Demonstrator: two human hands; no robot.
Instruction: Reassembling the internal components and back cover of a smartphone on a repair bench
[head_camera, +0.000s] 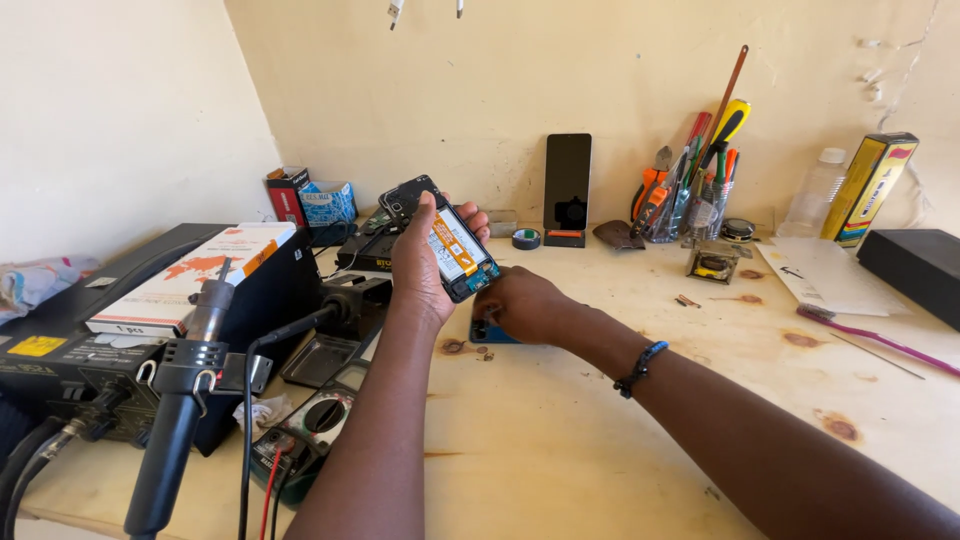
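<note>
While a hot-air gun (185, 390) and a meter (310, 425) lie at the desk's (560, 440) near left edge, the left hand (420, 270) holds an opened phone (450, 240) above mid-desk, grip clamped round it. The right hand (525, 305) rests just beside it, fingers pinched on a blue part (490, 332). Tools (695, 185) stand at the far edge.

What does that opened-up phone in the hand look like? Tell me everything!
The opened phone has no back cover, so its insides show: a pale battery with an orange strip, dark frame, blue-green board at the lower end. It is tilted and held above the wooden table in the left hand. The right hand is at its lower end.
</note>
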